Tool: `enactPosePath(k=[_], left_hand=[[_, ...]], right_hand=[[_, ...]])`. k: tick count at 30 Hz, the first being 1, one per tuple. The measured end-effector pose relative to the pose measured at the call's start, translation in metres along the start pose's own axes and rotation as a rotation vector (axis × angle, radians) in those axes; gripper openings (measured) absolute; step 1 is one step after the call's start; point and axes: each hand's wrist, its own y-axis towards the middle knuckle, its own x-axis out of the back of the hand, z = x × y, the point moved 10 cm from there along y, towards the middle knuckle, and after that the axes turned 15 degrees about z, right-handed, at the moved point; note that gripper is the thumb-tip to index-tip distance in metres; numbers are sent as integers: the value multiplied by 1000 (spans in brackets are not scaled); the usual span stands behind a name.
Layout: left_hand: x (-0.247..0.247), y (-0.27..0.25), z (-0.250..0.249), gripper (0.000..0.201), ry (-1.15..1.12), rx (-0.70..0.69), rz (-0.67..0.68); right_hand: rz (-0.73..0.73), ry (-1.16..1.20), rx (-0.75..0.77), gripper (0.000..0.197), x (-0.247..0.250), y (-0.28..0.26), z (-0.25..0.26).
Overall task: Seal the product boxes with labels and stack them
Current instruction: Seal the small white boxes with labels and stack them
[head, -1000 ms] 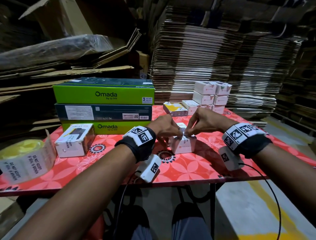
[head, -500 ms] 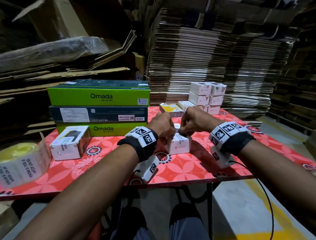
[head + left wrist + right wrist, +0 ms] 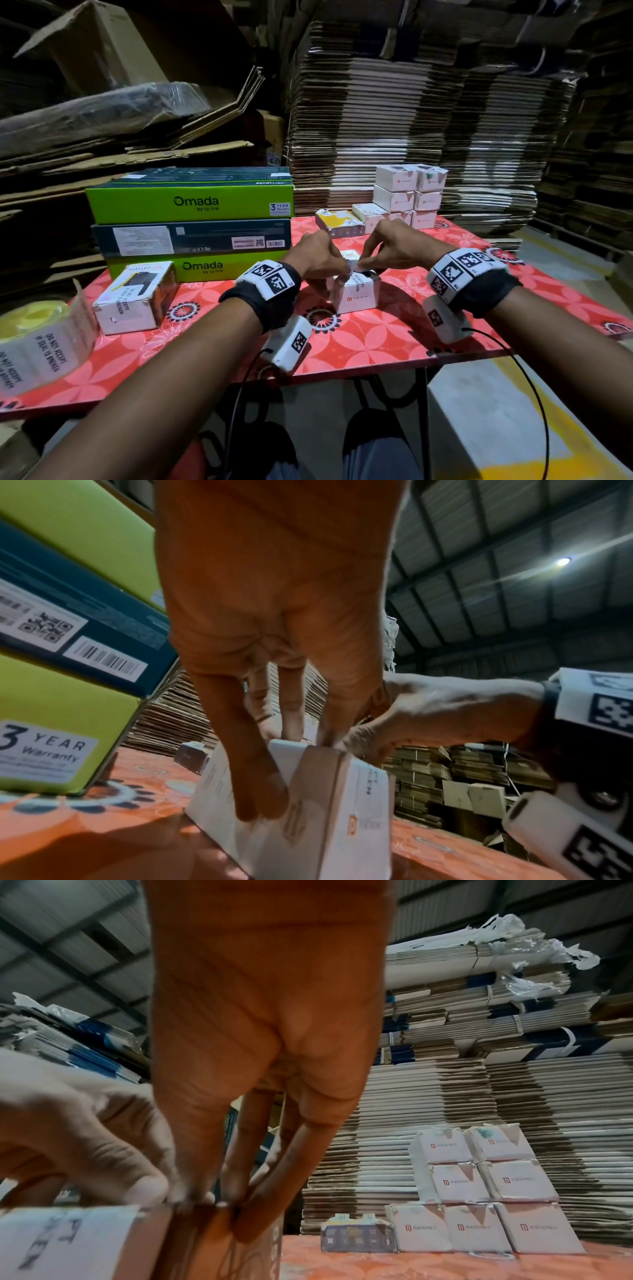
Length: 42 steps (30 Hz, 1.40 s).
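Item 1: small white box [image 3: 356, 294], Portronics mark on near face, centre of desk [image 3: 376, 342], resting on the red floral top. Seal label [image 3: 358, 275] w/ "IF SEAL IS BROKEN" text lies across its top edge. Status: sealing in progress, judged near done.

Item 2: left hand [image 3: 317, 255], over box's left top edge. Fingers curled down onto box; in left wrist view the fingertips [image 3: 260, 804] press the side face, thumb at top corner. Pinching/holding box + label end.

Item 3: right hand [image 3: 390, 246], over box's right top edge. Fingertips [image 3: 205, 1199] bunched, pinching at label/flap edge on top; exact hold on label vs. flap can't be told, blurred.

Item 4: stack of small white boxes [image 3: 409, 197], far end of desk, three tiers, same brand mark. Tape-like seals seem visible on corners in right wrist view. Judged: done + stacked. A lower flat box [image 3: 339, 222] w/ yellow top sits just beside the stack; seal status unclear.

Item 5: larger white box [image 3: 137, 298], left part of desk, label w/ "DO NOT ACCEPT" wording on near face. Judged sealed, not yet stacked.

Item 6: label roll [image 3: 41, 342], desk's near-left corner, strip hanging loose. Supply remains.

Item 7: Omada boxes [image 3: 191, 222], three, stacked at back left. Not being handled.

Left to do (est.): press label flat on item 1, move it to item 4 stack.
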Motion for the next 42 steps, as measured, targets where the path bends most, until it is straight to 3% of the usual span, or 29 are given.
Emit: enactPosePath(k=[9, 16, 19, 26, 31, 34, 38, 42], left_hand=[[0, 1, -4, 13, 105, 10, -83], [-6, -7, -5, 20, 78, 32, 61], [-14, -12, -6, 42, 69, 34, 121], [-18, -16, -5, 53, 58, 45, 127], [-22, -16, -7, 56, 29, 11, 161], [-20, -14, -4, 74, 31, 6, 134], [-14, -11, -6, 61, 173, 39, 28], [-14, -8, -8, 65, 215, 53, -2]], right_hand=[[-122, -186, -43, 18, 1, 2, 8], [129, -23, -97, 37, -4, -12, -2], [68, -140, -107, 51, -4, -13, 2], [-44, -235, -12, 51, -8, -15, 21], [2, -290, 22, 40, -14, -13, 33], [39, -279, -12, 50, -9, -15, 29], [60, -236, -50, 65, -10, -16, 22], [82, -241, -60, 54, -11, -14, 17]])
